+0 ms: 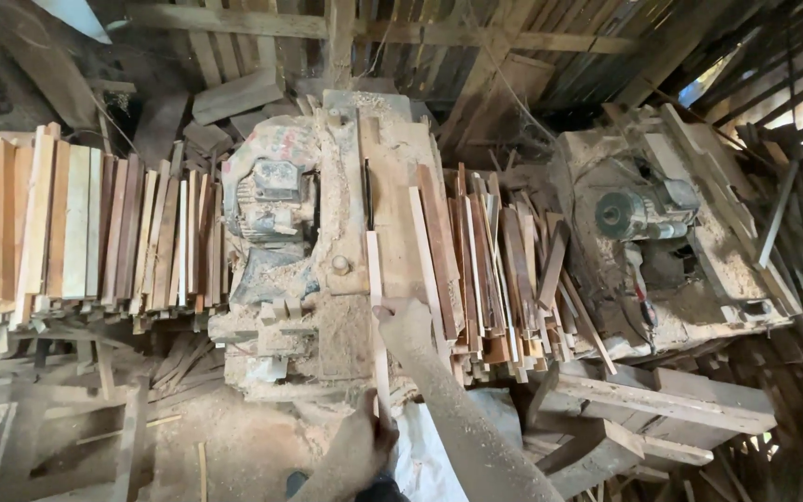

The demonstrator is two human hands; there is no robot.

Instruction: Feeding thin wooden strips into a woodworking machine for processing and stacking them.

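Thin wooden strip: pale, narrow, long, lying lengthwise on the sawdust-coated worktop of a table saw, pointing away from the person toward the blade slot. Near end of strip held in the left hand, fingers wrapped around it low in view. Right hand rests further up, pressed on or just beside the strip's right edge; the hand is dusted with sawdust and whether its fingers grip the strip or only press flat cannot be told. Hands apart, one behind the other along the strip.

Blade itself hard to make out in the slot. Both forearms cut off by the bottom edge.

Left of the slot, a motor caked in sawdust. Right of the strip, a loose pile of thin offcuts, reddish and pale mixed. Far left, a stack of sawn boards lying side by side. Far right, a second dusty machine with a round wheel. Sawdust on the floor; white sack near the person's arms, contents not visible.
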